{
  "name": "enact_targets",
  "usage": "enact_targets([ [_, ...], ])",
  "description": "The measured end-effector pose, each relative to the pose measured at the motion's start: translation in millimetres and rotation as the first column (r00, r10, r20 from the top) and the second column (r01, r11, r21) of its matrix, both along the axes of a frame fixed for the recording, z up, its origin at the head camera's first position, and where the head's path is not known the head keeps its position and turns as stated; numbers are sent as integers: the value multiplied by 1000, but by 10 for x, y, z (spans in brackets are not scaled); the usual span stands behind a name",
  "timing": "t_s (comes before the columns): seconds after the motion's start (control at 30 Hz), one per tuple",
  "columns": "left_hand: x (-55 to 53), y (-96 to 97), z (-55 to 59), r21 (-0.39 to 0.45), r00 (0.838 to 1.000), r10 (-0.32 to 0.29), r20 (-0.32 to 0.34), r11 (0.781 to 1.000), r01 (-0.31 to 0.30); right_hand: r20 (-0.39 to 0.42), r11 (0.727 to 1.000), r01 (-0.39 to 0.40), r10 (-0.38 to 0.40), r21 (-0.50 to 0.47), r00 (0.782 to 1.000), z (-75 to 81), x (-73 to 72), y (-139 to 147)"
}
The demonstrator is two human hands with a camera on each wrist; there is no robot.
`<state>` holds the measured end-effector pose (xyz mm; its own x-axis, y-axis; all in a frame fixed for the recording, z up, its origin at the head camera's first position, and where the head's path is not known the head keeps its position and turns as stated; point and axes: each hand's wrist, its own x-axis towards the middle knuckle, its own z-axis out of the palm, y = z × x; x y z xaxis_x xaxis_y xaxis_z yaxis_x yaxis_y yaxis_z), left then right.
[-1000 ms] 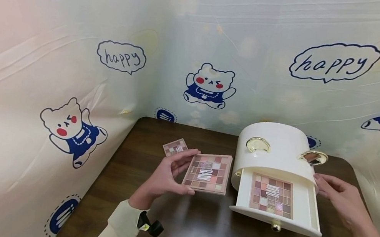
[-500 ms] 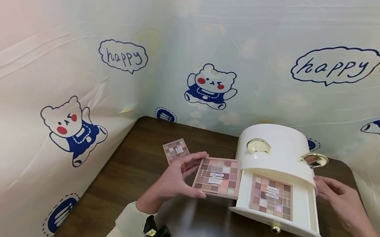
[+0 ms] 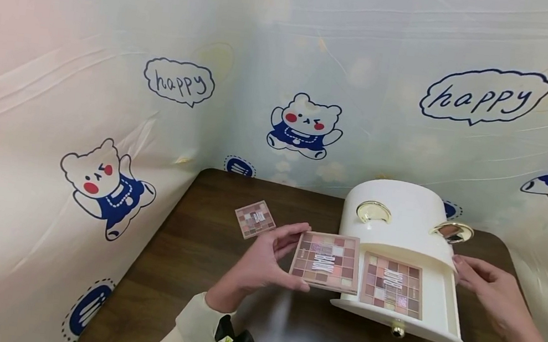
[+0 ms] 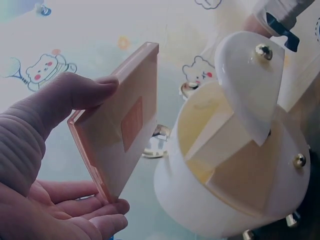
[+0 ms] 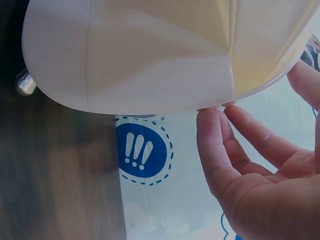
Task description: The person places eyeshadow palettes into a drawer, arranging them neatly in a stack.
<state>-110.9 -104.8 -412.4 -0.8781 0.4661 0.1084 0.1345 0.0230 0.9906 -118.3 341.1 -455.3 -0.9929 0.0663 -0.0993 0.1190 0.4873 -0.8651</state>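
Observation:
My left hand [image 3: 256, 266] pinches a square eyeshadow palette [image 3: 327, 261] by its left side, thumb and fingers on opposite edges. The palette hovers at the left edge of a pulled-out drawer [image 3: 442, 306]. Inside that drawer lies another eyeshadow palette [image 3: 392, 285] with a similar colour grid. The left wrist view shows the held palette's pale underside [image 4: 107, 132] beside the white storage box [image 4: 195, 200]. On the box's right side, the fingertips of my right hand [image 3: 492, 289] touch the wall. In the right wrist view its fingers [image 5: 212, 145] are loosely bent against the wall.
A smaller palette [image 3: 255, 219] lies on the dark wooden table [image 3: 185, 251] behind my left hand. Gold crescent handles [image 3: 373, 211] jut from the box top, and a gold knob [image 3: 397, 331] sits on the drawer front. A printed cloth [image 3: 312, 41] surrounds the table.
My left hand has carried the palette to the right, from beside the box to the drawer's left edge. The smaller palette is now fully uncovered. My right hand stays at the box's side.

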Motion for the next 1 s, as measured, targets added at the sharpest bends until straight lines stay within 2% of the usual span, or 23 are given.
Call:
enact_targets([
  [0.43, -8, 229, 61, 30, 999, -36, 26, 999, 35, -12, 999, -5, 5, 48, 1000, -16, 0, 8],
  [0.77, -16, 383, 103, 39, 997, -33, 72, 999, 30, -3, 999, 1, -1, 49, 1000, -1, 4, -6],
  [1.0, -31, 497, 95, 69, 997, -45, 70, 997, 40, -9, 999, 3, -2, 33, 1000, -6, 3, -4],
])
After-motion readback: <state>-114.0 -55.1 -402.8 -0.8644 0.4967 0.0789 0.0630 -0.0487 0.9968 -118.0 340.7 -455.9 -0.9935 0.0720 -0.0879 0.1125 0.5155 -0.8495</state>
